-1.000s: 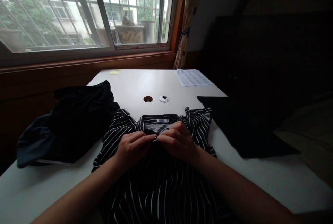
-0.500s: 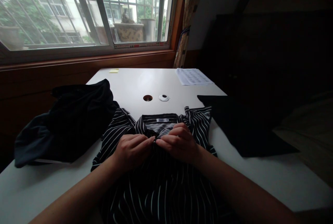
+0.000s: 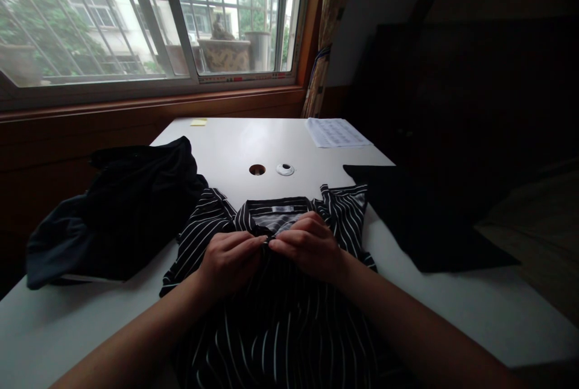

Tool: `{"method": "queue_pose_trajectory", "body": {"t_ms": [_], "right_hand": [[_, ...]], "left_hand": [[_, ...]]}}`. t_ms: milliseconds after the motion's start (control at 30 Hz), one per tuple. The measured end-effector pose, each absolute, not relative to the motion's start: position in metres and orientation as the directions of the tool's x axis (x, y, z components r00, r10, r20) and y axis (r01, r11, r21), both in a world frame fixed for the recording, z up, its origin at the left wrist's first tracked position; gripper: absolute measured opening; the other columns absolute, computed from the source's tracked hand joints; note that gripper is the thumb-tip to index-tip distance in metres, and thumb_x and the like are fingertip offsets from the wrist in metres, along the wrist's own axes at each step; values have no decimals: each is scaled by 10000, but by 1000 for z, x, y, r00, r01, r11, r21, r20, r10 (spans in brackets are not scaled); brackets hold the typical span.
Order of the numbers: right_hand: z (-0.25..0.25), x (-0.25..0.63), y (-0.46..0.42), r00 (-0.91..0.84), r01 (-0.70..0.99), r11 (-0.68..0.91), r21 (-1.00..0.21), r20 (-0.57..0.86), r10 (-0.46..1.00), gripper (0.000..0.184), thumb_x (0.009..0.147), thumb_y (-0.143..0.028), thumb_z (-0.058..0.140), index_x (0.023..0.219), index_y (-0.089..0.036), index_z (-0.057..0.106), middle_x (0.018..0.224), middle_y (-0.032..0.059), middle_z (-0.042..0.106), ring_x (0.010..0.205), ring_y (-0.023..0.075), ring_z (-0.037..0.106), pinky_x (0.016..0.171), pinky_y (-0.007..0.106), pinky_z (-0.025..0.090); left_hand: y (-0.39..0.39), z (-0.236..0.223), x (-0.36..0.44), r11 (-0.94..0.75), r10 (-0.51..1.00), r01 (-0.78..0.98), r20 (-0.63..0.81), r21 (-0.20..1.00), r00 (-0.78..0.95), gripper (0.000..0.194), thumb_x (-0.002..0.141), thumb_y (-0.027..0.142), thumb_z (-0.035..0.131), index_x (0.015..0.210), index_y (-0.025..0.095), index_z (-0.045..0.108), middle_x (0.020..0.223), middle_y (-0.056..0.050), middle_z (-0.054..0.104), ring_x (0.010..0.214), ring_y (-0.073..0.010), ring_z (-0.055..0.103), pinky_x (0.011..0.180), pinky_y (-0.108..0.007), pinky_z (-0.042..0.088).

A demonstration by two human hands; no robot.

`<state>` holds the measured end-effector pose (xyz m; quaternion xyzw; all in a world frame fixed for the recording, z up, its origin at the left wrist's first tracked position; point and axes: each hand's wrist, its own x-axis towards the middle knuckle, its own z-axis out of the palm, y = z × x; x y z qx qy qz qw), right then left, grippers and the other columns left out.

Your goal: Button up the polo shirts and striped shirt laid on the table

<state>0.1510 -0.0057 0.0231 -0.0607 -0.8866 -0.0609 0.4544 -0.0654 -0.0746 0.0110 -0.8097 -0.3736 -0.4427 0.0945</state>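
Here, striped shirt [image 3: 289, 328] dark with thin white lines, collar up top; both hands [image 3: 269, 253] pinching front below collar.

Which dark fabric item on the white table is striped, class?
The black shirt with white stripes, in the centre; the crumpled dark clothing and flat black cloth lack such stripes.

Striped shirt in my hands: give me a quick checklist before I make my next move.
1. Left hand gripping the striped shirt: ok.
2. Right hand gripping it, fingertips close to the left's: ok.
3. Collar toward the window, label uncovered: ok.
4. Fabric edges aligned between the fingertips: cannot tell, dark and covered.
5. Cloth smooth below the hands: not ok, rumpled.
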Motion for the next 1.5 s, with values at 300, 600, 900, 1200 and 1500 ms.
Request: {"method": "queue_pose_trajectory", "body": {"t_ms": [300,600,900,1200,1500], "right_hand": [[23,146,-4,-592,82,997,-7,804,54,129,939,-153,613,1021,-229,677,871,-23,721,786,116,643,758,306,470],[23,147,-4,-571,82,995,-59,816,95,156,929,-155,622,1041,-251,672,931,-16,721,812,123,637,770,301,482],[17,139,-7,-534,-14,976,-217,827,176,141,946,-136,546,1011,-211,646,922,28,698,799,144,624,757,320,520],[9,136,-2,-505,12,947,-322,815,284,251,918,-197,638,1165,-211,596,914,34,679,819,145,646,749,320,567],[12,135,-3,-518,17,948,-318,808,281,188,929,-164,605,1097,-212,673,875,23,654,773,123,624,702,283,564]], "left_hand": [[-72,9,-61,-656,603,717,733,233,313,141,922,176,546,946,167,684,714,-30,696,553,-123,631,523,-223,472],[-76,18,-58,-653,562,723,783,225,265,134,892,144,530,864,162,660,666,-16,663,520,-115,594,501,-224,442],[-74,12,-61,-641,589,733,758,227,280,180,922,172,508,795,168,636,628,-8,610,490,-108,522,486,-234,380],[-73,17,-63,-703,535,683,779,196,327,136,922,138,519,845,170,627,650,-11,619,509,-107,532,492,-226,394],[-72,14,-65,-721,505,677,780,146,370,121,925,152,522,863,167,625,614,-2,590,481,-106,484,480,-240,361]]}}
